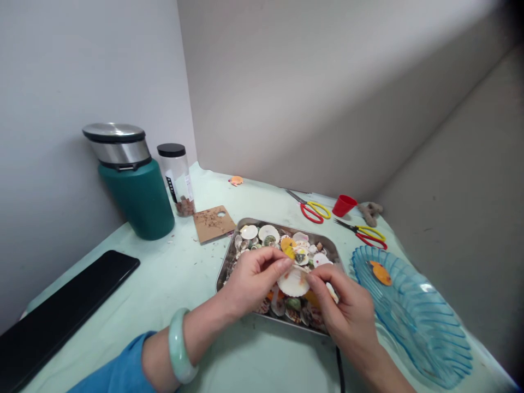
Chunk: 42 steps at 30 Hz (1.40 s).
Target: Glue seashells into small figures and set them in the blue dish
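Note:
A pale scallop shell (293,284) with orange-brown patches is held up over a metal tray (223,272) full of mixed seashells. My left hand (256,275) pinches at the shell's upper left edge with thumb and forefinger. At its right edge, the thumb and fingertips of my right hand (347,300) are closed on it. Just beyond my left fingertips lies a yellow-orange shell (289,246) in the tray. Part of another light shell (332,293) shows beside my right fingers. My hands hide some of the tray's contents.
A clear blue dish (429,327) with an orange shell (380,273) stands right. Behind are scissors (311,210), a second pair (364,234), a red cup (344,205) and a brown board (213,222). Left are a green bottle (139,196), a jar (177,177) and a black slab (69,316).

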Each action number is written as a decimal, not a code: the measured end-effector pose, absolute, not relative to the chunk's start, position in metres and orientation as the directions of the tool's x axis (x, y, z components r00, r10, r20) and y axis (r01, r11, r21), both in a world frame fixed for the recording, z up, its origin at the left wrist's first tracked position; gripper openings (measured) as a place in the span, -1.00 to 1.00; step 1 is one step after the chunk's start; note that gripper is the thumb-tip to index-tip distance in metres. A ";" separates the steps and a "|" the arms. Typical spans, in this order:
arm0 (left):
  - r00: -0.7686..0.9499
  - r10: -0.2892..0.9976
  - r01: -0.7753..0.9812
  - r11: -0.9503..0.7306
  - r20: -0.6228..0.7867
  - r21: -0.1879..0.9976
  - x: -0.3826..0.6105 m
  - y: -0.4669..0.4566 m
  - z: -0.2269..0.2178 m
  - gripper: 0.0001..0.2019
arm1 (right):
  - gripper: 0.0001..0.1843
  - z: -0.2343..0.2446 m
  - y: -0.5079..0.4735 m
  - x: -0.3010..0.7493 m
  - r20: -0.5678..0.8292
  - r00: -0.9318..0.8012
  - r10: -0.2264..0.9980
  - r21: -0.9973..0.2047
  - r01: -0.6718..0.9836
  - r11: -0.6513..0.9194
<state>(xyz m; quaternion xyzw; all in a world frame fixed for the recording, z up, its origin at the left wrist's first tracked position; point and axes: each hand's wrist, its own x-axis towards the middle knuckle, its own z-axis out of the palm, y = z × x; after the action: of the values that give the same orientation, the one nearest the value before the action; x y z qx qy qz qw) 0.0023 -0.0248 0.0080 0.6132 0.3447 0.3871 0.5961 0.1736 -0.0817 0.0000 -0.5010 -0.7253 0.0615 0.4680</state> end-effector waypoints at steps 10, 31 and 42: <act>0.473 0.880 -0.024 -0.021 0.030 0.999 0.002 -0.025 0.007 -0.73 | -0.85 -0.001 -0.084 0.175 0.594 -0.107 0.798 -0.559 0.658 0.504; 0.479 0.875 -0.072 -0.046 0.075 0.996 0.002 -0.025 0.010 -0.80 | -0.86 -0.002 -0.084 0.176 0.619 -0.091 0.780 -0.560 0.646 0.519; 0.501 0.863 -0.055 -0.052 0.073 0.997 0.000 -0.025 0.011 -0.79 | -0.86 -0.002 -0.083 0.176 0.627 -0.158 0.763 -0.537 0.622 0.570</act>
<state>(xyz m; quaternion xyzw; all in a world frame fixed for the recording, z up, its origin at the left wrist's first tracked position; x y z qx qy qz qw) -0.0002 -0.0252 0.0111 0.6187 0.3263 0.3784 0.6062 0.1764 -0.0834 -0.0020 -0.4573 -0.7571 0.0766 0.4603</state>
